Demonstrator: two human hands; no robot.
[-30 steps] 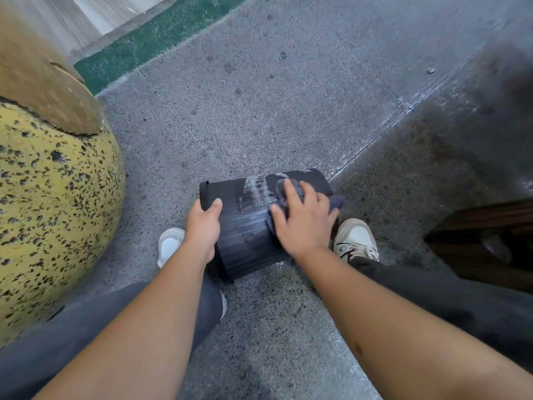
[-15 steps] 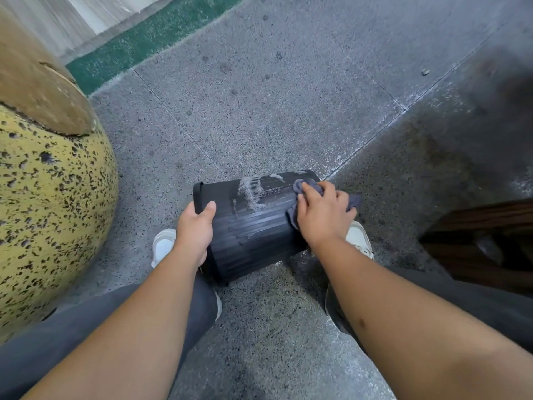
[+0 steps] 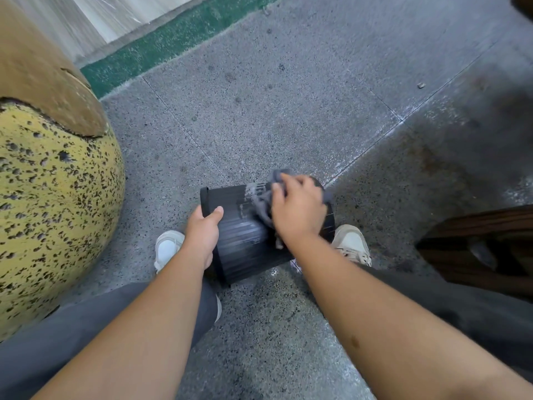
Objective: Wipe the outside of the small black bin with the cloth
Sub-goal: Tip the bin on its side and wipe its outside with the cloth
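Floor (image 3: pixel 288 96) under you, small black bin (image 3: pixel 245 243) on its side btwn your shoes. Left hand (image 3: pixel 202 235) grips the rim end; right hand (image 3: pixel 298 209) presses cloth (image 3: pixel 264 203) onto the ribbed wall. Wiping's mid-way, I'd say: pale smear (image 3: pixel 253 187) remains, so next roll bin & scrub that.

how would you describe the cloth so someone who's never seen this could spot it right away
Start at the big yellow speckled ball on the left, then move right to the small black bin lying on its side between the shoes. The cloth is the crumpled grey rag pressed on it under the right hand, the only soft thing there.
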